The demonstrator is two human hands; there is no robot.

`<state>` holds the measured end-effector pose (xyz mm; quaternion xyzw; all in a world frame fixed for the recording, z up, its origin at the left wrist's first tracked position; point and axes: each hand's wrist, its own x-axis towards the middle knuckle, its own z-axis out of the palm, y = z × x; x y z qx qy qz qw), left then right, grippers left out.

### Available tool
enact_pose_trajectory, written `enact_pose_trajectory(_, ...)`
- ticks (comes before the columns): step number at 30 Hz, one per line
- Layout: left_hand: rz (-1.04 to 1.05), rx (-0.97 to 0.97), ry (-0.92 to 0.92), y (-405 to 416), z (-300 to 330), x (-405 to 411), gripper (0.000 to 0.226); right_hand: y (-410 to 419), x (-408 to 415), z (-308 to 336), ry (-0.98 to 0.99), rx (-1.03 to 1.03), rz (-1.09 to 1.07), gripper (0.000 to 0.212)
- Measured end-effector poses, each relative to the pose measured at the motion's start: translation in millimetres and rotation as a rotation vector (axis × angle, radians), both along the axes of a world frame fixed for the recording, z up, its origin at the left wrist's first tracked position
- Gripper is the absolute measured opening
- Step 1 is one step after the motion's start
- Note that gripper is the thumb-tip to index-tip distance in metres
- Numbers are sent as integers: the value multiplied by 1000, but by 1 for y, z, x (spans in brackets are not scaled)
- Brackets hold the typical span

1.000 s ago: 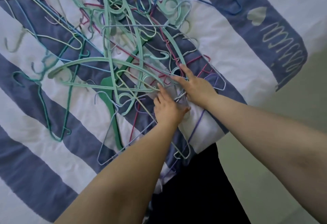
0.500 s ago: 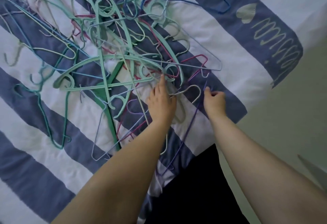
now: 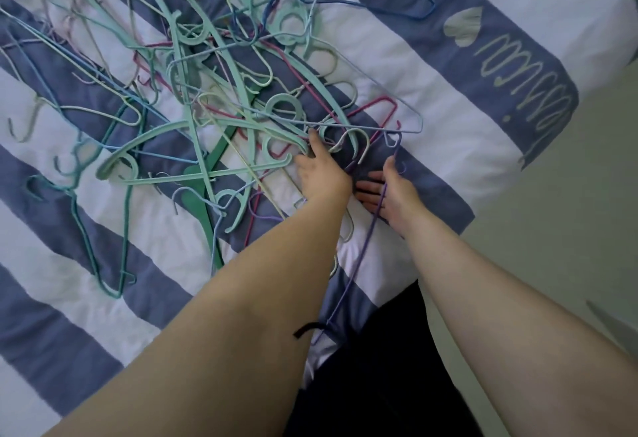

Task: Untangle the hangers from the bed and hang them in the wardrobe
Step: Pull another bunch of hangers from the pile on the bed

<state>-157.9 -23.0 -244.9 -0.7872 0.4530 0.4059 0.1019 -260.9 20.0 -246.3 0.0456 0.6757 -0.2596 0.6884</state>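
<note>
Purple hanger point(image 3: 366, 257) held by right hand point(image 3: 397, 195) — left hand point(image 3: 321, 174) on tangle.

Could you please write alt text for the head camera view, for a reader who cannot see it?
Two bare arms reach into a tangled pile of hangers on a blue-and-white striped bedspread. The right hand grips a purple wire hanger; the left hand rests against the pile's near edge.
</note>
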Motion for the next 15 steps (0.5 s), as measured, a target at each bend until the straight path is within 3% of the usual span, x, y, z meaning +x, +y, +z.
enact_pose_trajectory(3,-25,17,91,-4,5,8,102,2,1,6,12,-6,29,54)
enact_pose_trajectory(7,-54,-32,69,5,23,14,96,6,-3,30,-45,-27,6,56)
enact_pose_trajectory(15,-113,-197,73,-9,105,26,68,6,-24,119,-92,-189,141,55)
